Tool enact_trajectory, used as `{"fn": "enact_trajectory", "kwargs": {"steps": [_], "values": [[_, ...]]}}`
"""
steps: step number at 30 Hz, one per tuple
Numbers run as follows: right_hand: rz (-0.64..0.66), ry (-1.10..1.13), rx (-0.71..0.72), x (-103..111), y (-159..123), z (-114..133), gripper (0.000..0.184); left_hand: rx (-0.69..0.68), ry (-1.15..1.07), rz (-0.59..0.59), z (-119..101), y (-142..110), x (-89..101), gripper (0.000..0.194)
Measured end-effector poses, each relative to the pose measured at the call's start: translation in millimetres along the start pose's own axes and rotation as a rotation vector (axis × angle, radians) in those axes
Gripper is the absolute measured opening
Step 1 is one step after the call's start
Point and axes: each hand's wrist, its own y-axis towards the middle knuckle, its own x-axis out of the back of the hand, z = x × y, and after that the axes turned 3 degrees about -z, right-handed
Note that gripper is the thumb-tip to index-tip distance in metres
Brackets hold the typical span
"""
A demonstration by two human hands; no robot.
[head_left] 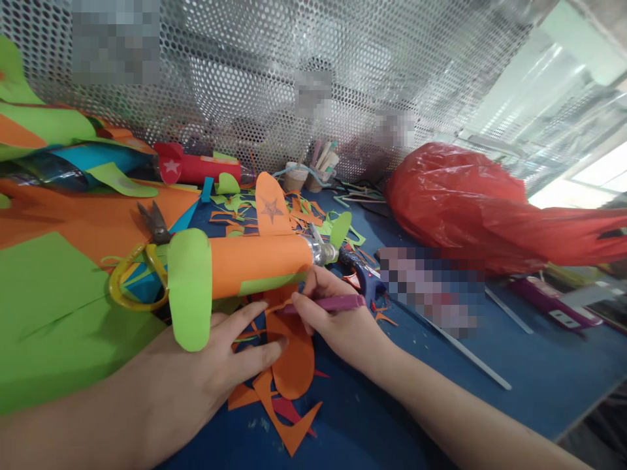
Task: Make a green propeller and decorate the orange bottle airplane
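A plastic bottle wrapped in orange paper [259,261] lies on its side like a toy plane. It has a green paper tail piece [190,294], and an upper orange wing [272,203] bearing a drawn star. Another orange wing [294,369] extends toward me. My left hand [210,356] has its fingers apart, with fingertips resting on that near wing. In my right hand [337,320] is a purple marker [345,302], its tip at the wing close to the bottle. The exact tip is partly hidden by my fingers.
Yellow-handled scissors [137,277] lie left, on green paper [53,313]. Dark blue scissors [367,277] are right of the bottle. Orange scraps [284,424] lie in front. Behind are a red-wrapped bottle [206,168], a cup [295,176] and a red plastic bag [455,202].
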Motion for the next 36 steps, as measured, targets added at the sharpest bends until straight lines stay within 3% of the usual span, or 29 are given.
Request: {"fn": "enact_trajectory", "kwargs": {"steps": [7, 17, 24, 28, 36], "values": [[-0.007, 0.017, -0.010, 0, 2, 2, 0.022, 0.040, -0.016, -0.032, 1, -4, -13.8, 0.064], [0.011, 0.043, -0.041, -1, 2, 2, 0.023, 0.037, -0.050, -0.006, -1, -6, -12.6, 0.063], [0.001, 0.062, -0.018, -1, 1, 1, 0.022, -0.017, -0.022, -0.004, 1, -1, 1.5, 0.064], [-0.023, 0.018, -0.009, 0, 2, 4, 0.021, 0.017, -0.009, -0.046, -1, -3, -2.2, 0.061], [-0.011, 0.029, -0.045, 1, 3, 6, 0.021, 0.020, -0.027, -0.022, 0, -3, -3.2, 0.063]]}}
